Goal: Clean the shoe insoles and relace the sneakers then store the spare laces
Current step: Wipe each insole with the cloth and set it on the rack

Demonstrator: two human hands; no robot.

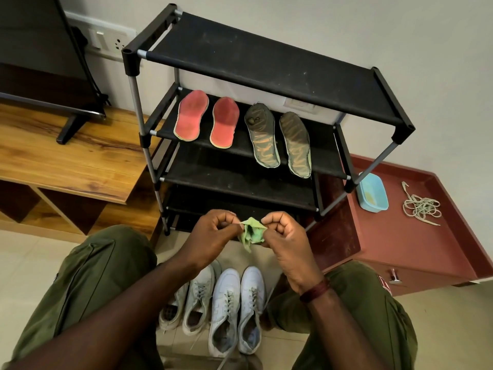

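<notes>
Standing against a white wall (400,36), the black rack (266,62) bears four insoles (262,134).

The top shelf (266,62) overhangs the insoles (262,134); their front side lies open.

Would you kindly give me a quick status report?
Left hand and right hand pinch green cloth. Red insoles, grey insoles lying on rack shelf. Nothing blocking them.
</notes>
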